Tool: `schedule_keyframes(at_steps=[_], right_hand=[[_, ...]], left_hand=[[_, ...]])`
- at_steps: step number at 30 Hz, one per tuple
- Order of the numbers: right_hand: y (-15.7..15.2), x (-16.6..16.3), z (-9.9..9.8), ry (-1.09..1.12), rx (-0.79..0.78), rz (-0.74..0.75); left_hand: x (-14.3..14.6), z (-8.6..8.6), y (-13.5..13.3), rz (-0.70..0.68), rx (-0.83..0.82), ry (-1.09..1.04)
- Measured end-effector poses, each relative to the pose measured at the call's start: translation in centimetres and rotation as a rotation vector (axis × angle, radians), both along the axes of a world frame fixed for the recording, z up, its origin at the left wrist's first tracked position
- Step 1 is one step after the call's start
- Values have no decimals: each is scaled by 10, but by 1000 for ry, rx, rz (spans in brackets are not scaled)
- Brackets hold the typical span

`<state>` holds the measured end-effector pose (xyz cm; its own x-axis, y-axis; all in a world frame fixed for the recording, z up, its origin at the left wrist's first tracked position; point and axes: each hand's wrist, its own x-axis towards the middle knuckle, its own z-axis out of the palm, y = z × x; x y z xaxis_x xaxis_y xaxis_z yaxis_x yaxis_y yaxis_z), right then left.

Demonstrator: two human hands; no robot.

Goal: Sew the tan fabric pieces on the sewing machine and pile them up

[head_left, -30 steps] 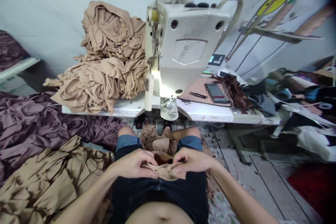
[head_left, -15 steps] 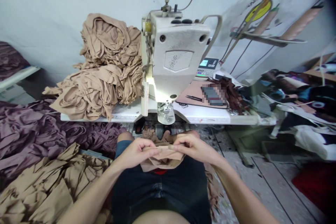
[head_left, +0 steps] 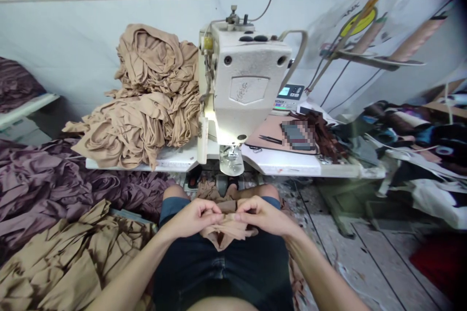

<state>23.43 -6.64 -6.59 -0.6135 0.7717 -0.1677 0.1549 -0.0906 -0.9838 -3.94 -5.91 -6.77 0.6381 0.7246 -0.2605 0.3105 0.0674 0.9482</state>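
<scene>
Over my lap I hold a piece of beige fabric (head_left: 226,231) by its upper edge. My left hand (head_left: 195,216) pinches that edge between thumb and fingers. A short way to the right, my right hand (head_left: 260,215) grips the same edge in a like pinch. Between the two hands the cloth is bunched, and its lower part hangs in folds to a point. Just beyond my hands stands a white sewing machine (head_left: 250,88), its lamp lit over the needle area. Whether anything small lies under my fingertips is hidden.
Beige fabric (head_left: 146,102) is heaped on the table (head_left: 292,164) left of the machine. Purple cloth (head_left: 40,189) and more beige pieces (head_left: 69,257) lie at my left. Thread snips (head_left: 270,139) rest on a pad at right, below thread cones (head_left: 419,36).
Both hands have come down slightly and nearer my body. The fabric edge, stretched fairly straight before, is now more gathered, and its lower folds hang differently. The view has tilted up slightly.
</scene>
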Motion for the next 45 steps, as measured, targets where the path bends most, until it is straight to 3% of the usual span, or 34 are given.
schedule_keyframes(at_steps=[4, 8, 14, 19, 23, 27, 29, 32, 37, 40, 45], right_hand=[[-6, -3, 0, 95, -65, -180], [-14, -12, 2, 80, -52, -310], [-23, -17, 16, -112, 167, -368], [-20, -14, 32, -162, 315, -453], [-18, -16, 48, -209, 520, -526], [-15, -20, 62, -260, 763, -630], [-9, -21, 65, -246, 812, -669], [3, -20, 61, -219, 762, -728], [23, -13, 50, -172, 493, -775], [30, -11, 48, -142, 408, -785], [42, -11, 50, -97, 394, -828]], left_hand=[[1, 2, -3, 55, 114, 9], [1, 1, -6, 107, 87, -50], [0, 9, -2, 82, 256, -89], [-3, 20, 6, 135, 269, -62], [-3, 31, 17, 107, 489, -91], [2, 39, 27, 146, 701, -98], [6, 41, 31, 181, 747, -118], [14, 44, 36, 251, 663, -137], [25, 50, 46, 380, 408, -103], [29, 54, 52, 457, 393, -52], [36, 59, 61, 562, 396, -102]])
